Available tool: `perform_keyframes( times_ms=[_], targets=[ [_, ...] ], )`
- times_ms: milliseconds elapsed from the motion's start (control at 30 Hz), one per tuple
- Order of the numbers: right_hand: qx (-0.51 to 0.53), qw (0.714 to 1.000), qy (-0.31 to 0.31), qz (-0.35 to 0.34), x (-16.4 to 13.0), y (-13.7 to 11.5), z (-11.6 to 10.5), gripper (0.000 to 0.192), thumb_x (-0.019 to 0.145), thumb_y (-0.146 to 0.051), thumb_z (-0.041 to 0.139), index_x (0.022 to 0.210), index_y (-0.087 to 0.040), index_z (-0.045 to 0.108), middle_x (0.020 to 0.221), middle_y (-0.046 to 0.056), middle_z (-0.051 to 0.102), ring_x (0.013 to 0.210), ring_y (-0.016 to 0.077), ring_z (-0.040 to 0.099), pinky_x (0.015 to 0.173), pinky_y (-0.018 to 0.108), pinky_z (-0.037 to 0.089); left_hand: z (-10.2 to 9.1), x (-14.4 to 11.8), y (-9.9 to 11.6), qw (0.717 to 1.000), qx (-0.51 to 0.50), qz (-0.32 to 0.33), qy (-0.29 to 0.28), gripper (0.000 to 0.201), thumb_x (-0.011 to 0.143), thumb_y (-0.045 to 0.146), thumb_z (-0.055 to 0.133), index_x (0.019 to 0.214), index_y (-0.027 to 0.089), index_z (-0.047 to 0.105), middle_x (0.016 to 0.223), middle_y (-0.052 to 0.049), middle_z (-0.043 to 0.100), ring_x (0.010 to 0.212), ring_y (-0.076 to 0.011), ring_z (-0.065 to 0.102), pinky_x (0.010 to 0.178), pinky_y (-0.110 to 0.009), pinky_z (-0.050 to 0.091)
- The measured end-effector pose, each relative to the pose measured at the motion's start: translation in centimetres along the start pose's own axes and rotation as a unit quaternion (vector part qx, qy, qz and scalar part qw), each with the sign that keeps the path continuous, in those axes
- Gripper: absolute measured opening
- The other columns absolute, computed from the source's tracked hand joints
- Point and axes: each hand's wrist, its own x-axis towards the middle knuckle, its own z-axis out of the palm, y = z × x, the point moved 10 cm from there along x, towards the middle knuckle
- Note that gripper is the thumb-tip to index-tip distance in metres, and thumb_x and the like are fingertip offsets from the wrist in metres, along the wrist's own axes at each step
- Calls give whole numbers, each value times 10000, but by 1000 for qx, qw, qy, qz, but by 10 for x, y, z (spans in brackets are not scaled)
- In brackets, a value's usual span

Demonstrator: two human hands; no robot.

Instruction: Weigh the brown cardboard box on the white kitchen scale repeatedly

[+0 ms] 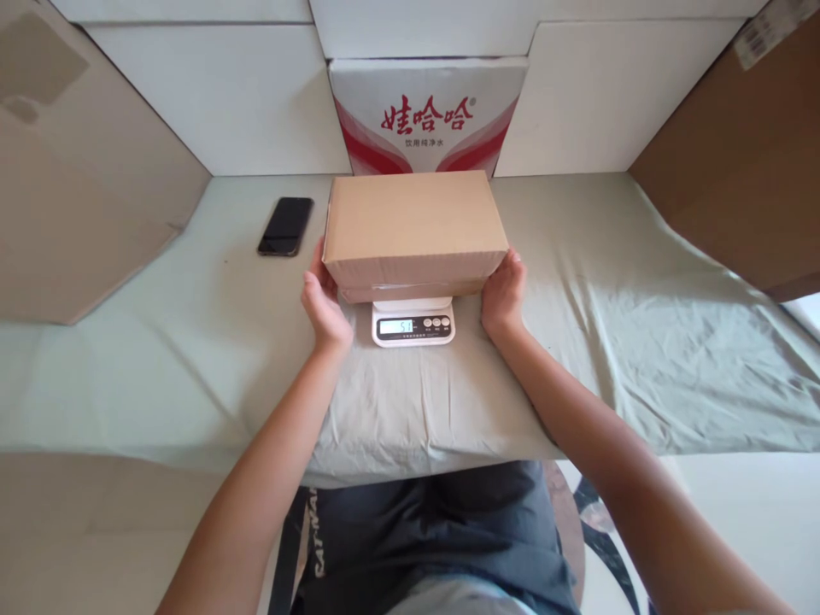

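Note:
A closed brown cardboard box (416,218) sits over a small white kitchen scale (413,336); whether its full weight rests there I cannot tell. The scale's front shows below the box, with a lit display that seems to read 51 and several round buttons beside it. My left hand (325,299) is against the box's left side, its fingers partly hidden behind the edge. On the opposite side, my right hand (504,290) grips the lower right corner with curled fingers. Between them, the two hands hold the box from both ends.
A black smartphone (286,226) lies left of the box on the pale green cloth (243,359). Behind stands a white and red printed carton (428,85) against white panels (576,94). Large cardboard pieces flank the table at left (83,171) and right (743,154).

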Motion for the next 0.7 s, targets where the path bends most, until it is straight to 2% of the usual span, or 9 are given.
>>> perform_keyframes(
  times_ms=[167,433,700],
  targets=[
    [-6,1000,1,0,-4,-3,2,562,845,-706,547,1245,-331,665,1561,-16,612,1596,277,424,1377,530,259,1,0,1,1000,12,1,-3,724,887,823,446,1182,225,726,1372,-129,726,1390,-302,621,1189,-431,480],
    [-27,1000,-4,-11,-8,-10,8,561,869,-717,514,1248,-329,660,1457,-7,686,1513,285,530,1323,534,372,1,-1,-5,1000,17,-18,-5,803,859,877,442,1198,217,748,1314,-132,756,1409,-314,610,1164,-423,501],
    [-35,999,-15,-13,-11,-14,13,608,883,-738,483,1289,-320,657,1471,12,673,1539,299,497,1322,532,358,1,-1,-6,1000,25,-11,-12,788,883,862,432,1163,201,756,1212,-124,785,1311,-303,678,1109,-403,532]
  ],
)
